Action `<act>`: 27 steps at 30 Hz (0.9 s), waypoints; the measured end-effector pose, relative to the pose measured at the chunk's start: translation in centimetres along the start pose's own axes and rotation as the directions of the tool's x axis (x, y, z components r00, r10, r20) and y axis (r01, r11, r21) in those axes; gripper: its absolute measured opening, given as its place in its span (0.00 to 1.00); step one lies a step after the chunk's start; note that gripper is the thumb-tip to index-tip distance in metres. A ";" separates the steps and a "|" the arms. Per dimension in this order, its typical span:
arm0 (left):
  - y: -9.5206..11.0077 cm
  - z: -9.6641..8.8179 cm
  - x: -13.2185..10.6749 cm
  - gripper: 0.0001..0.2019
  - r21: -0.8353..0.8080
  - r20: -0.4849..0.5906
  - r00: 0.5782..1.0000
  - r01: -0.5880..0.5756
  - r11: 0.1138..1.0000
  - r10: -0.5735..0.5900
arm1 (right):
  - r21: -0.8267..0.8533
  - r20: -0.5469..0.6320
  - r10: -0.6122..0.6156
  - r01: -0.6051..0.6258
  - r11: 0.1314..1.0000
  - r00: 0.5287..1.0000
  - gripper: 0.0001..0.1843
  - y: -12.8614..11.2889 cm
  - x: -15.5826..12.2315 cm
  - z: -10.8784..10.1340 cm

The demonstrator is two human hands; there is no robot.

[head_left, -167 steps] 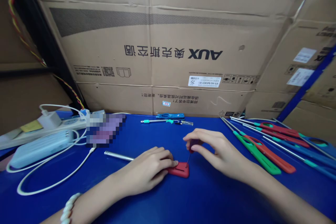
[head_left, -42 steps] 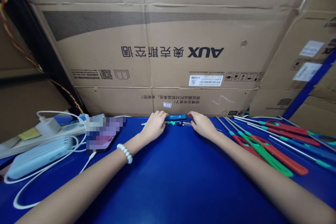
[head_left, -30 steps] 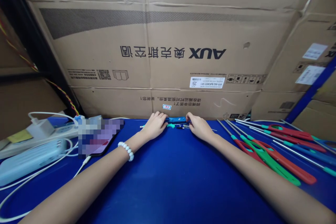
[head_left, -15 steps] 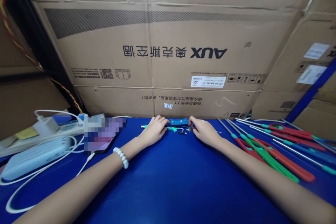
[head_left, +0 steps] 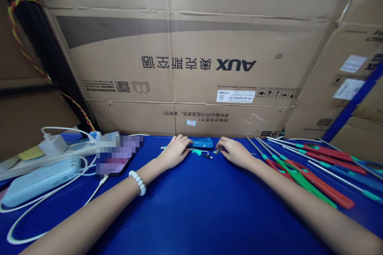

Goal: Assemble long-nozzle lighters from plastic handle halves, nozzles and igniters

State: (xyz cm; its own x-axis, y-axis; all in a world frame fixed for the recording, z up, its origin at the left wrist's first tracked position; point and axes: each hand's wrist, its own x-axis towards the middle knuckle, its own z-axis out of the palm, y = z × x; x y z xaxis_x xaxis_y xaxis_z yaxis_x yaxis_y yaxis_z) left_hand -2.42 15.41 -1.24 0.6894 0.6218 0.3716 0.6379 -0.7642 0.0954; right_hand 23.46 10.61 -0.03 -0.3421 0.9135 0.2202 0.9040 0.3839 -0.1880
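Observation:
On the blue tabletop at the back, a blue plastic lighter handle shell (head_left: pixel 202 143) lies between my hands, its hollow side seemingly up. My left hand (head_left: pixel 176 151) bends its fingers at the shell's left end; whether it grips the shell or the part below is hard to see. Just in front lie a green trigger (head_left: pixel 196 152) and a small black igniter part (head_left: pixel 207 156) with thin white wire. My right hand (head_left: pixel 235 152) is closed in a pinch around a small metallic piece (head_left: pixel 217 151), too small to name. A thin rod sticks out beyond that hand.
Several long-nosed lighters in green (head_left: pixel 311 185), red and blue lie at the right. At the left are a phone (head_left: pixel 128 155), a light blue power bank (head_left: pixel 42 181), a power strip (head_left: pixel 80 149) and white cables. A large cardboard sheet (head_left: pixel 191 32) stands behind the table.
The blue shell now shows its hollow inside, where a smoother face showed before. My right hand has drawn slightly away from its right end. The camera view has shifted a little.

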 end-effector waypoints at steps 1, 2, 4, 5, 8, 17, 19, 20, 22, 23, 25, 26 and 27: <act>0.0 0.0 0.0 0.07 -0.005 0.003 1.000 0.003 1.000 -0.003 | 0.010 0.005 -0.009 0.009 1.000 1.000 0.13 -0.1 -0.1 0.1; 0.0 0.0 -0.1 0.07 -0.010 0.006 1.000 0.005 1.000 -0.005 | 0.022 0.009 -0.020 0.019 1.000 1.000 0.12 -0.2 -0.3 0.1; -0.1 0.1 -0.2 0.07 -0.024 0.013 1.000 0.007 1.000 -0.006 | 0.050 0.017 -0.043 0.042 0.998 0.999 0.11 -0.8 -0.8 0.2; -0.1 0.2 -0.3 0.07 -0.032 0.017 1.000 0.006 0.999 -0.006 | 0.067 0.023 -0.055 0.054 0.996 0.998 0.10 -1.1 -1.0 0.1; 0.0 0.1 -0.7 0.09 -0.055 0.028 1.000 0.008 0.998 -0.006 | 0.119 0.043 -0.087 0.082 0.990 0.995 0.09 -2.1 -2.0 -0.1; 2.2 -1.8 -3.7 0.09 -0.109 0.073 0.997 0.010 0.994 -0.002 | 0.264 0.063 -0.118 0.098 0.960 0.991 0.06 -3.9 -5.5 -1.1; 2.9 -2.2 -4.7 0.09 -0.126 0.080 0.997 0.001 0.992 0.009 | 0.282 0.042 -0.099 0.083 0.956 0.994 0.02 -3.9 -5.9 -1.3; 3.3 -2.4 -5.1 0.09 -0.135 0.083 0.996 -0.004 0.991 0.015 | 0.285 0.025 -0.080 0.069 0.956 0.997 0.01 -3.8 -6.0 -1.4; 4.1 -2.7 -6.0 0.09 -0.152 0.088 0.996 -0.013 0.988 0.027 | 0.283 -0.010 -0.038 0.039 0.958 0.999 0.02 -3.6 -6.0 -1.4; 4.5 -2.9 -6.5 0.09 -0.158 0.089 0.996 -0.017 0.987 0.031 | 0.284 -0.021 -0.027 0.032 0.958 0.999 0.04 -3.5 -5.9 -1.4; 5.4 -3.2 -7.3 0.09 -0.169 0.095 0.995 -0.022 0.985 0.038 | 0.298 -0.015 -0.043 0.046 0.953 0.999 0.11 -3.3 -5.7 -1.3; 5.8 -3.4 -7.7 0.09 -0.175 0.100 0.994 -0.019 0.984 0.037 | 0.312 0.000 -0.068 0.065 0.948 0.998 0.15 -3.2 -5.6 -1.3; 6.2 -3.5 -8.1 0.09 -0.184 0.108 0.994 -0.015 0.983 0.035 | 0.328 0.020 -0.098 0.086 0.941 0.995 0.19 -3.3 -5.6 -1.2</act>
State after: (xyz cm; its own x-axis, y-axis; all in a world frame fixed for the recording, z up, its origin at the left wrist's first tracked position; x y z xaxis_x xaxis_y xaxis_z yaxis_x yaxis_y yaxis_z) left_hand -5.24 5.04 -0.40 0.7443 0.6094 0.2733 0.5535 -0.7918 0.2582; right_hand 22.74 4.11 0.54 -0.4343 0.8739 0.2185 0.7368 0.4842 -0.4719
